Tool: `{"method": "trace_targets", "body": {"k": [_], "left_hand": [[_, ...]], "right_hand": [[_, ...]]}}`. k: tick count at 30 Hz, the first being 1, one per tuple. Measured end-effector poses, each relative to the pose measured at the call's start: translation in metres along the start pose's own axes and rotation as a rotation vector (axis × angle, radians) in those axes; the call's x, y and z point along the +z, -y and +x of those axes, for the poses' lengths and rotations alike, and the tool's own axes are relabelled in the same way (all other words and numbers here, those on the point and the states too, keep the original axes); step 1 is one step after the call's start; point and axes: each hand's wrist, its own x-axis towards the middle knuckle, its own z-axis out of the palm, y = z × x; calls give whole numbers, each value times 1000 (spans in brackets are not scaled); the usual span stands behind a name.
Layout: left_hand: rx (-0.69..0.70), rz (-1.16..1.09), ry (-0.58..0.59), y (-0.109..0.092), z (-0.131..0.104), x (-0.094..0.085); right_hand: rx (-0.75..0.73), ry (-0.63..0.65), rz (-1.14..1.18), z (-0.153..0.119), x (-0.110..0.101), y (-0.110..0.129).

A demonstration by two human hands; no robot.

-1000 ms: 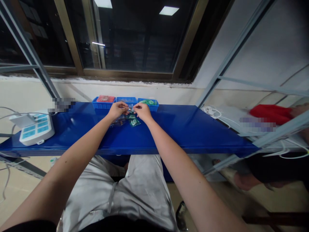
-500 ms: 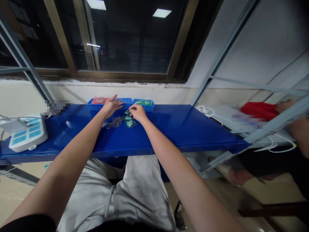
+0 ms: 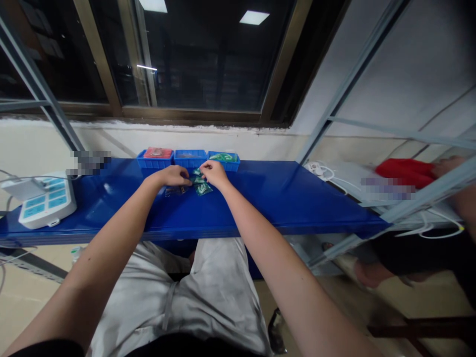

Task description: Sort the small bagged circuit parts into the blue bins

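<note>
My left hand [image 3: 175, 176] is low over the blue table, its thumb and fingers curved apart above small clear packets [image 3: 173, 191] with dark contents. Its fingertips come near a small pile of green packets [image 3: 203, 188]. My right hand [image 3: 213, 172] is at the right side of that pile, thumb and forefinger pinched together; whatever is between them is too small to make out. Behind the hands stand three blue bins: the left bin [image 3: 155, 162] holds red packets, the middle bin [image 3: 190, 162] has contents I cannot make out, and the right bin [image 3: 232, 166] holds green packets.
A white power strip [image 3: 48, 203] lies on the table [image 3: 275, 198] at the left. Metal shelf posts rise at both sides. On the right, past a post, a person's arm is beside a red cloth [image 3: 403, 172] and white cables.
My left hand has come down from in front of the bins to the packets, and its spread fingers have curled. My right hand stays pinched at about the same place.
</note>
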Motion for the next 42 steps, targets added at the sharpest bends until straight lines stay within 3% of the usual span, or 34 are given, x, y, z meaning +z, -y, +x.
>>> {"method": "trace_targets", "body": {"k": [3, 7, 15, 19, 22, 25, 32, 42], "left_hand": [[7, -29, 29, 5, 2, 0], [29, -53, -49, 11, 7, 1], [-82, -166, -116, 9, 5, -4], [-94, -432, -226, 2, 3, 0], [-62, -697, -213, -7, 3, 8], [-65, -810, -212, -14, 3, 14], [-151, -655, -154, -17, 2, 19], [-156, -559, -225, -12, 5, 20]], "right_hand": [[4, 15, -4, -2, -1, 2], [-1, 22, 10, -3, -1, 3], [-17, 36, 1, 1, 2, -1], [-38, 72, -45, -1, 3, -1], [-48, 112, -42, -1, 4, -1], [-93, 85, -34, 2, 4, -2], [-48, 15, 62, 5, 2, -4], [59, -8, 86, -2, -2, 7]]}}
